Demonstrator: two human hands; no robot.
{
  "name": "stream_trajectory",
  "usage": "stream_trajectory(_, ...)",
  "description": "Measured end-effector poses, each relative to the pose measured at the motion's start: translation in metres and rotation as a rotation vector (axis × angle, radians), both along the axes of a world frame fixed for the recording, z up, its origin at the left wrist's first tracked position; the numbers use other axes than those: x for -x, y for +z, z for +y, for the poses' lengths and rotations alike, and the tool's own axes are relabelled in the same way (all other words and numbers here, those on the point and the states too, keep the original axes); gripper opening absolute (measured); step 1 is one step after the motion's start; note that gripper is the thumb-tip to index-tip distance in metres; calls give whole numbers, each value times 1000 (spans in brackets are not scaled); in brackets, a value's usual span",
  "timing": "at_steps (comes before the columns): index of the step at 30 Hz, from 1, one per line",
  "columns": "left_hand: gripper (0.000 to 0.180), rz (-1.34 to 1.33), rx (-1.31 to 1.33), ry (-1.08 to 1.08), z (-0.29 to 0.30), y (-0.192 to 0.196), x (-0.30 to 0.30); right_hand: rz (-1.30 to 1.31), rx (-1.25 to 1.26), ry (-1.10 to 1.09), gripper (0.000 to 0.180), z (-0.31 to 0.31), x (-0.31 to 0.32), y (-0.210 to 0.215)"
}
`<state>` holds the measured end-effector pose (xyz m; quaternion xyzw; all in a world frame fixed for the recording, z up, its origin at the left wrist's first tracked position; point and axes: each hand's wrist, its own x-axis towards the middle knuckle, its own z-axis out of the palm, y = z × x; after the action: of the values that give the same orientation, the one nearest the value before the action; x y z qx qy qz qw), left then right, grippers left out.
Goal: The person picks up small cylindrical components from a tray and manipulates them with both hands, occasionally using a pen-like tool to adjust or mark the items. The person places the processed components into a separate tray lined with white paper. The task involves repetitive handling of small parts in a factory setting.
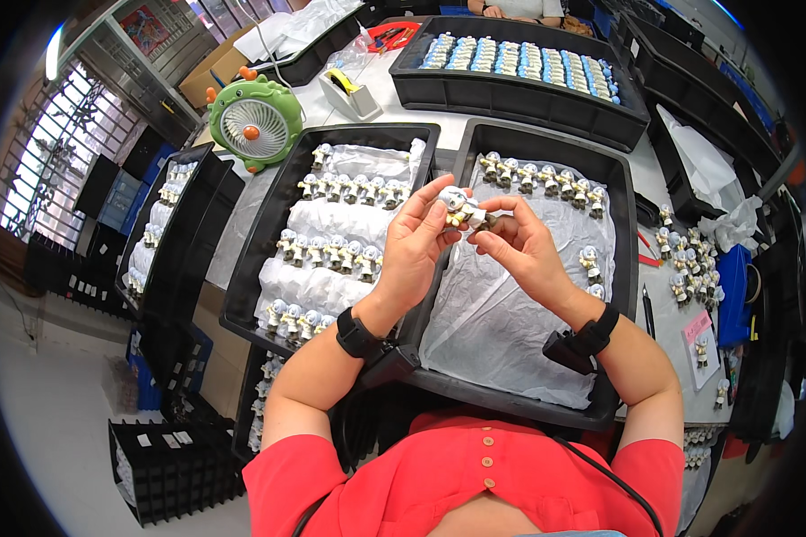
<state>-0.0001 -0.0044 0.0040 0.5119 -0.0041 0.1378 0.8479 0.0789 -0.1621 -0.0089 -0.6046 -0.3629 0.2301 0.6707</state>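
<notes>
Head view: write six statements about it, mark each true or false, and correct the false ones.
1. The left hand and right hand hold one figurine. True.
2. The fan is blue. False: the fan is green.
3. Loose figurines lie right of the right tray. True.
4. The tape dispenser stands left of the fan. False: the tape dispenser stands right of it.
5. The far tray is black. True.
6. The sleeves are yellow. False: the sleeves are red.

Two hands [414, 243] [530, 251] hold one figurine [458, 204]. From it, one fan [252, 127] stands at ten o'clock, one tape dispenser [358, 100] at eleven.
</notes>
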Motion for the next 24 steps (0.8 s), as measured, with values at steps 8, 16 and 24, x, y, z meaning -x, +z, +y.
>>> stream_trajectory(8,36,0,-4,-5,0,0,-1,-37,-65,-58,35,3,0,-5)
stream_trajectory(16,36,10,-13,-19,1,-1,-2,-74,-44,-84,36,3,0,-5)
stream_trajectory(24,41,149,-164,11,4,-15,-2,-664,13,-246,34,9,6,2)
